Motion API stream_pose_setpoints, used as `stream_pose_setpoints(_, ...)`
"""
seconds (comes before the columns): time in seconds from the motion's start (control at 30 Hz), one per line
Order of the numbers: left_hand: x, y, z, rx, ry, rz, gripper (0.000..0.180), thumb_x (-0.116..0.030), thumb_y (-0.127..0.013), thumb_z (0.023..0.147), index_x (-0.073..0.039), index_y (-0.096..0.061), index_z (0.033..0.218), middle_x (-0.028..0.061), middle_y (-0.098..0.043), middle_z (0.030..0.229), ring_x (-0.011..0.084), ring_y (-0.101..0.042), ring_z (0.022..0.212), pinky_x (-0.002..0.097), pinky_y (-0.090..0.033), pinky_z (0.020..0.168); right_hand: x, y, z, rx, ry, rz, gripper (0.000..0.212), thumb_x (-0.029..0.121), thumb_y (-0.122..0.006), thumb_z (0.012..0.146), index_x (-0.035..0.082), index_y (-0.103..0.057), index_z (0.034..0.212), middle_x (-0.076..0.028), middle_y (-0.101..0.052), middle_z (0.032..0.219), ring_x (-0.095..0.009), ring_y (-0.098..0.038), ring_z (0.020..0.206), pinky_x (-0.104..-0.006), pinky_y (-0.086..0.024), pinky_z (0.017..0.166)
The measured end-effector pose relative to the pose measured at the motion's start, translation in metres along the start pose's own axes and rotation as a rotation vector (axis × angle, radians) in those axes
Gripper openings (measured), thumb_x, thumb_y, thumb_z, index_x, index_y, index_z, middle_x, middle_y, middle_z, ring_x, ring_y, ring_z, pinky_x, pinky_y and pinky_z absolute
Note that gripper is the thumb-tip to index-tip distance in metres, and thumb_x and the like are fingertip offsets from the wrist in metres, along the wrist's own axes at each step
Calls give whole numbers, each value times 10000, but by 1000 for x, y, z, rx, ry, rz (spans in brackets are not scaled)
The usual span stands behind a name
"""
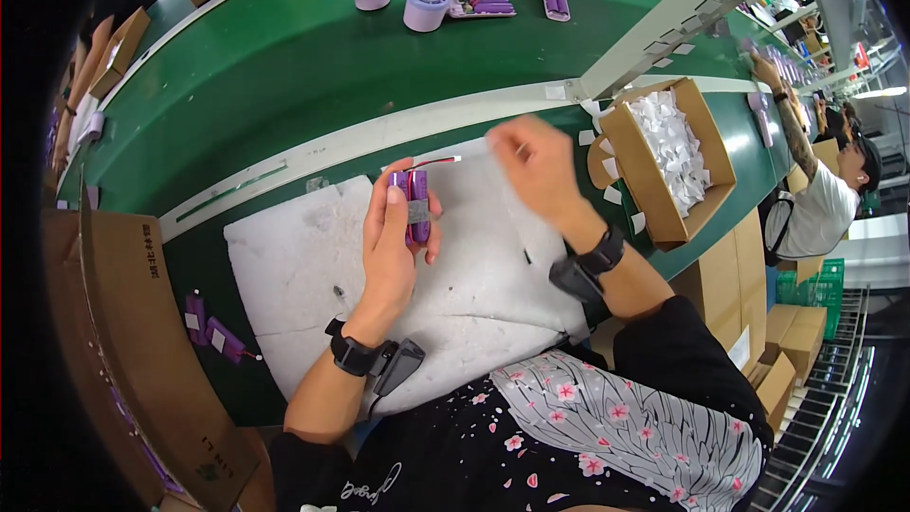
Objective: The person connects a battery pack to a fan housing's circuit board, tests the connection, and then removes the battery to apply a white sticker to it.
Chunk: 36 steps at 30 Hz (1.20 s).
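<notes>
Carton (645, 194) holds white slips (668, 147); left hand (387, 248) grips battery pack (410, 194); right hand (538, 169): grip unclear

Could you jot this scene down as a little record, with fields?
Left hand: holds a purple pack with grey tape and a thin wire
Right hand: blurred, raised apart from the pack; can't tell if it holds anything
Below hands: white mat
Left of mat: two loose packs
Right of mat: carton of white slips
Far side: green surface with three lilac round parts
</notes>
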State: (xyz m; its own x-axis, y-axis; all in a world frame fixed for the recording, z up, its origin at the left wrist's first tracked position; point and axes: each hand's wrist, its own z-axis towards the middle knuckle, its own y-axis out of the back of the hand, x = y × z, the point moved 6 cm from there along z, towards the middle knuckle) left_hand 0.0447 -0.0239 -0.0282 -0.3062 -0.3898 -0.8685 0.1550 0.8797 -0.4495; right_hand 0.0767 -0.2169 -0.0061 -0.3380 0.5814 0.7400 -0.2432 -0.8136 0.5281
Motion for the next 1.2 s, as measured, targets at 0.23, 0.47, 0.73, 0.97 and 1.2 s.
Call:
stream_pose_setpoints(0.23, 0, -2, 3, -32, 39, -57, 388, -362, -336, 1037, -113, -421, 1323, 59, -550, 876, 102, -464, 511, 236, -372, 450, -50, 37, 14, -157, 177, -851, 193, 56, -626, 827, -33, -645, 997, -184, -653, 1053, -348, -622, 884, -405, -512, 812)
stream_pose_setpoints(0.47, 1, 0, 0, -26, 45, -11, 390, -354, -327, 1039, -112, -428, 1327, 56, -552, 874, 101, -468, 525, 237, -370, 462, -42, 40, 9, 63, -118, -645, 217, 59, -606, 833, -52, -638, 1017, -194, -652, 1074, -373, -584, 1018, -408, -476, 903)
stream_pose_setpoints(0.73, 1, 0, 0, -19, 39, 10, 362, -336, -339, 1038, -125, -449, 1311, 54, -554, 880, 98, -479, 528, 226, -378, 460, -31, 49, 7, -195, 39, -989, 321, 106, -611, 852, -26, -585, 1143, -173, -637, 1085, -382, -597, 989, -471, -455, 911)
stream_pose_setpoints(0.97, 1, 1, 0, -6, 33, 35, 363, -344, -348, 1035, -133, -457, 1310, 53, -559, 882, 96, -487, 536, 222, -380, 461, -40, 43, 9, 49, -229, -916, 368, 197, -578, 895, -21, -544, 1190, -228, -568, 1173, -412, -559, 1036, -491, -451, 886)
stream_pose_setpoints(1.2, 0, 1, 1, 2, 12, 81, 371, -364, -361, 1030, -126, -472, 1292, 50, -567, 864, 94, -492, 528, 218, -375, 452, -34, 44, 7, -51, -167, -887, 358, 233, -563, 909, -12, -561, 1169, -198, -592, 1146, -383, -578, 1015, -476, -463, 852)
